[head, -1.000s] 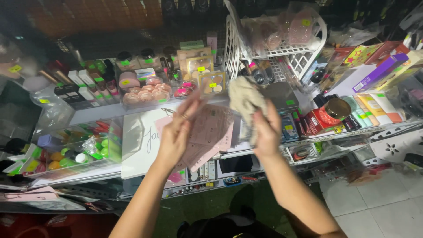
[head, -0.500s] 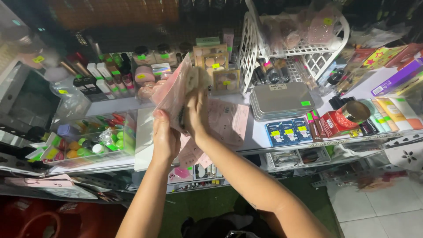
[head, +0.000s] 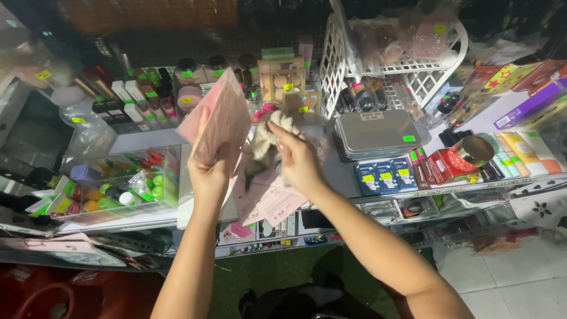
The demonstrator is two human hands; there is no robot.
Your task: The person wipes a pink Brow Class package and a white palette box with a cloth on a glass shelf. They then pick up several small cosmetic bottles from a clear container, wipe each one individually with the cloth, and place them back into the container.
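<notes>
A stack of pink flat packets (head: 221, 121) stands upright above the bench (head: 336, 171), gripped from below by the left hand (head: 209, 177), whose fingers are wrapped tight around its lower edge. Just beside it, the right hand (head: 298, 159) is clenched on a crumpled grey cloth (head: 266, 139), pressed close to the packets' face. More pink packets (head: 269, 201) lie flat on the bench under both hands. To the left sits a clear box of coloured small bottles (head: 118, 183); to the right, a grey metal tin (head: 373, 133) and blue carded items (head: 384, 176). Behind stands a white wire basket (head: 390, 65).
</notes>
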